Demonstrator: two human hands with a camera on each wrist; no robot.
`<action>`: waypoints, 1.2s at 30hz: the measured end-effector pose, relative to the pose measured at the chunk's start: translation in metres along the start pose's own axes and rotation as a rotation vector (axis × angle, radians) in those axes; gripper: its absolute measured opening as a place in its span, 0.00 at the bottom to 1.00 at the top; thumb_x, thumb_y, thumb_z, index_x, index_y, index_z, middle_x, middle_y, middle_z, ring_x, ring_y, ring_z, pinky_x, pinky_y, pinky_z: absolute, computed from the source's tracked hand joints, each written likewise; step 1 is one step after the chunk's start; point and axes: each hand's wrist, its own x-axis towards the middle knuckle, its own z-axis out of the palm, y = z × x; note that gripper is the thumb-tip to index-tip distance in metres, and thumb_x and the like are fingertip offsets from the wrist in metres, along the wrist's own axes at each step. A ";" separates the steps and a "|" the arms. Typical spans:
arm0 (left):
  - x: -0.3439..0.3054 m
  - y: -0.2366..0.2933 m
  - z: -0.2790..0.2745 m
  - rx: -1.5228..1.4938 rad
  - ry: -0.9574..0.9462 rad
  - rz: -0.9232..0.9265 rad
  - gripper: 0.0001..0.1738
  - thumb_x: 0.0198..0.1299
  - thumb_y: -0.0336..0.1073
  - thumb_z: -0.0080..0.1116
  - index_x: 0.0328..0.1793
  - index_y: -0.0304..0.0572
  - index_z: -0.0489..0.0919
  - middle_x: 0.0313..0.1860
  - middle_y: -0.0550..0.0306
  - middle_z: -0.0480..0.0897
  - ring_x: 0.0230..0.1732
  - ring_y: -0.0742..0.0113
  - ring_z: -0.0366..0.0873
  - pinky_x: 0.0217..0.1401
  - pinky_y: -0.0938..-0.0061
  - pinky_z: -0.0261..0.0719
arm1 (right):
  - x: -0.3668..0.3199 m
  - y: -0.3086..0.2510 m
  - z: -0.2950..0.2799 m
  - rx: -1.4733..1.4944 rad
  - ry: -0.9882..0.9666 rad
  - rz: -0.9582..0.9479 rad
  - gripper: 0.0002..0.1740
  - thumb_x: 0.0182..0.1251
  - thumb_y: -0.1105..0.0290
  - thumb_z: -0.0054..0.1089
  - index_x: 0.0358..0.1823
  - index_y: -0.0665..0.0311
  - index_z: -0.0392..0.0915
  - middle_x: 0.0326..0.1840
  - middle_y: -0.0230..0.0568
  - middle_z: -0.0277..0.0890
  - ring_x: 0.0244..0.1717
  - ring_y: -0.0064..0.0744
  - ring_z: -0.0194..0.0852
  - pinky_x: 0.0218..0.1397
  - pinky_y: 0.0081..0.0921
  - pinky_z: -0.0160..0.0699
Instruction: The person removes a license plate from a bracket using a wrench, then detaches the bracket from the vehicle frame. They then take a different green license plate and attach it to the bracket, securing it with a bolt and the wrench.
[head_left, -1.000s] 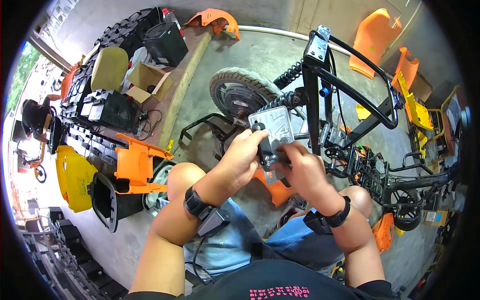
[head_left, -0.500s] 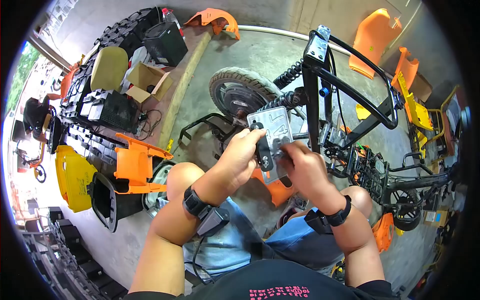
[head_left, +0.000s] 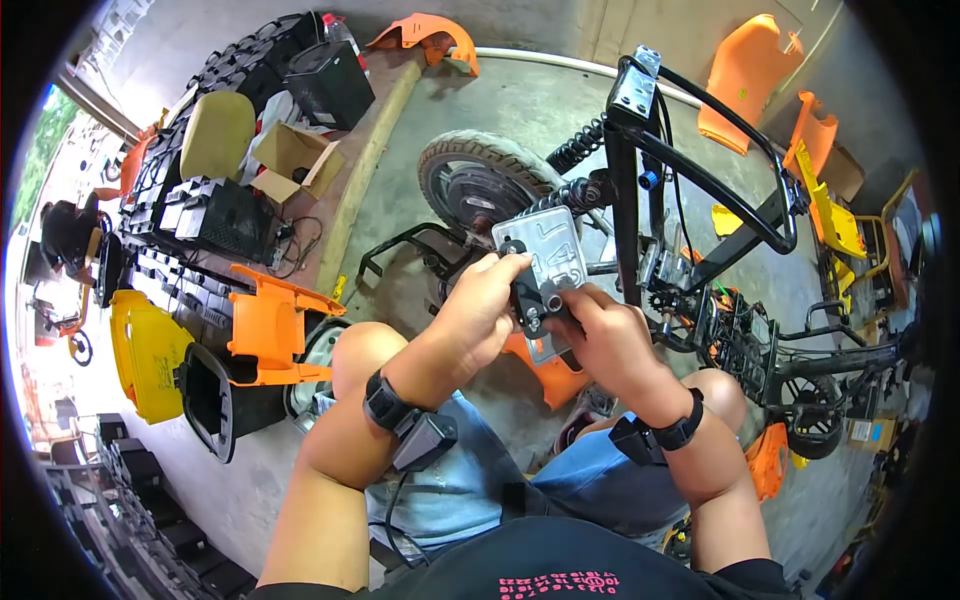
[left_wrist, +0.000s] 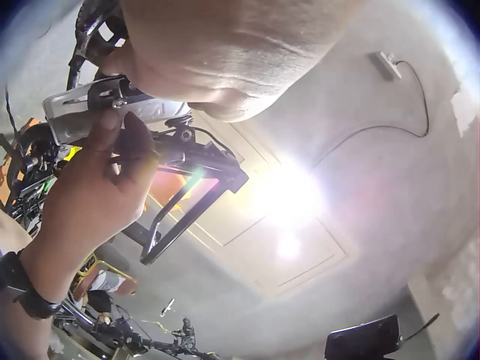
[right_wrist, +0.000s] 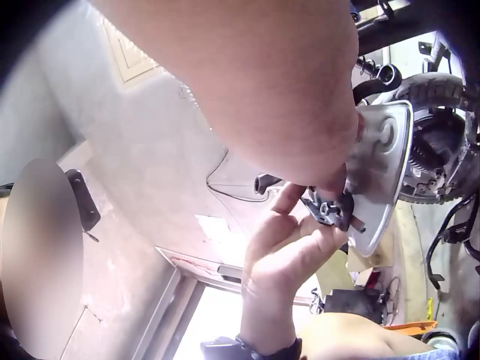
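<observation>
A grey metal plate (head_left: 555, 248) with a black bracket (head_left: 527, 300) fixed to its lower left is held up in front of me, above my knees. My left hand (head_left: 478, 312) curls its fingers round the black bracket and the plate's left edge. My right hand (head_left: 603, 335) pinches the plate's lower part from the right, thumb at the bracket's bolt. In the right wrist view the plate (right_wrist: 384, 169) and bracket (right_wrist: 330, 208) show beside the left hand (right_wrist: 289, 251). The left wrist view catches the plate (left_wrist: 71, 118) with the right hand (left_wrist: 97, 184) on it.
A stripped black scooter frame (head_left: 700, 180) with its rear wheel (head_left: 480, 180) stands just beyond my hands. On the floor to the left lie orange body panels (head_left: 268, 330), a yellow panel (head_left: 145, 350), a cardboard box (head_left: 295, 160) and black batteries (head_left: 330, 85). More orange panels (head_left: 745, 75) lean at the right.
Both hands have raised the plate slightly and shifted their hold on it. The right thumb now sits nearer the bracket's bolt.
</observation>
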 end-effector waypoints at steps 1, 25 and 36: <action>-0.002 0.002 0.001 0.000 0.001 0.001 0.14 0.72 0.36 0.48 0.57 0.36 0.73 0.46 0.51 0.83 0.44 0.60 0.84 0.42 0.60 0.87 | 0.000 0.000 0.001 0.001 -0.001 -0.002 0.18 0.58 0.65 0.72 0.47 0.62 0.79 0.39 0.43 0.81 0.33 0.50 0.84 0.32 0.40 0.82; 0.012 0.019 -0.029 -0.166 0.142 0.235 0.18 0.70 0.37 0.47 0.59 0.34 0.74 0.51 0.47 0.83 0.52 0.52 0.83 0.56 0.49 0.79 | 0.010 0.010 -0.007 0.316 -0.040 0.354 0.16 0.71 0.61 0.62 0.41 0.71 0.79 0.31 0.54 0.79 0.29 0.49 0.78 0.34 0.35 0.75; 0.009 0.043 -0.034 -0.364 0.164 0.270 0.12 0.67 0.37 0.52 0.54 0.43 0.74 0.52 0.50 0.82 0.52 0.55 0.81 0.55 0.55 0.78 | -0.051 0.115 0.171 -0.138 -0.816 0.413 0.22 0.66 0.53 0.58 0.45 0.68 0.82 0.41 0.59 0.83 0.44 0.54 0.84 0.48 0.43 0.81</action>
